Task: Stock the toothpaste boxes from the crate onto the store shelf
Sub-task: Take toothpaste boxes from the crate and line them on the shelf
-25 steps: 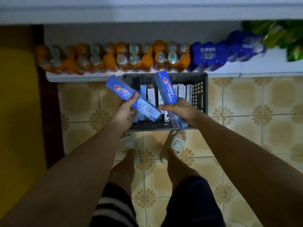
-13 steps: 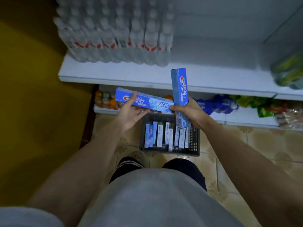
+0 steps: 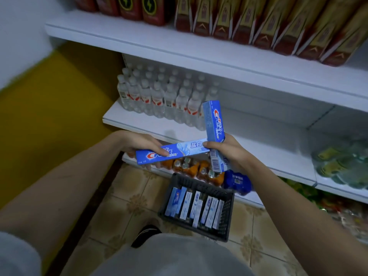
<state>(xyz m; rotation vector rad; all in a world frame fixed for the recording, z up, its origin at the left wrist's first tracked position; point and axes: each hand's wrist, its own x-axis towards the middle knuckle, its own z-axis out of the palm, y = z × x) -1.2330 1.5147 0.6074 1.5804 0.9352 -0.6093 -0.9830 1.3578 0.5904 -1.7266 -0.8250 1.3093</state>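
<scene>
My left hand [image 3: 142,148] grips a blue toothpaste box [image 3: 179,151] that lies level in front of me. In my right hand [image 3: 229,150] a second blue toothpaste box [image 3: 215,124] stands upright, its lower end below my fingers. The two boxes meet at my right thumb. Below them on the tiled floor sits the dark crate [image 3: 227,214], with several toothpaste boxes [image 3: 196,208] standing in it. The white middle shelf [image 3: 258,140] runs behind my hands, bare to the right of the water bottles.
Packs of water bottles [image 3: 159,96] fill the middle shelf's left part. Red and gold cartons [image 3: 258,22] line the top shelf. Orange bottles [image 3: 191,168] and a blue pack [image 3: 237,181] sit on the lowest shelf, green packets [image 3: 338,166] at right. A yellow wall [image 3: 49,116] stands left.
My view has risen from the crate to the shelves. Both hands have lifted their boxes from over the crate up to the middle shelf's height, and the boxes now touch.
</scene>
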